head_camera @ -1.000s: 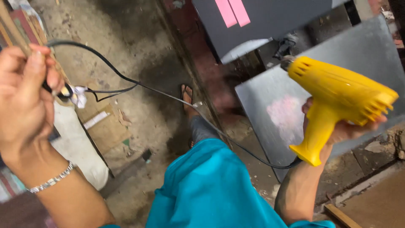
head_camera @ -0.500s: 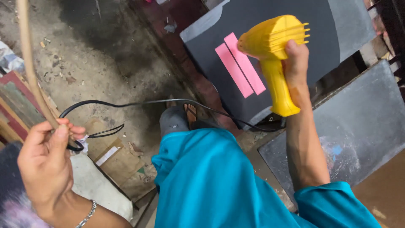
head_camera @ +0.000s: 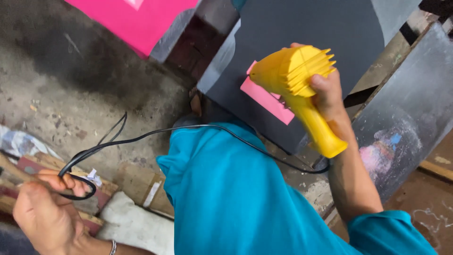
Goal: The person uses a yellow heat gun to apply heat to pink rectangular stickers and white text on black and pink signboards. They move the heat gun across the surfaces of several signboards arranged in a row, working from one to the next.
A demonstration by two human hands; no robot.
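Head view shows me my right hand gripping the yellow heat gun far right over a pink strip, my left hand pinching its black cord near left.

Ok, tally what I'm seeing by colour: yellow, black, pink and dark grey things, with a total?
Yellow: 1, the heat gun in the right hand.
Black: 1, the cord looped in the left hand.
Pink: 2, the pink sheet and the pink strip.
Dark grey: 1, the board.
Total: 5.
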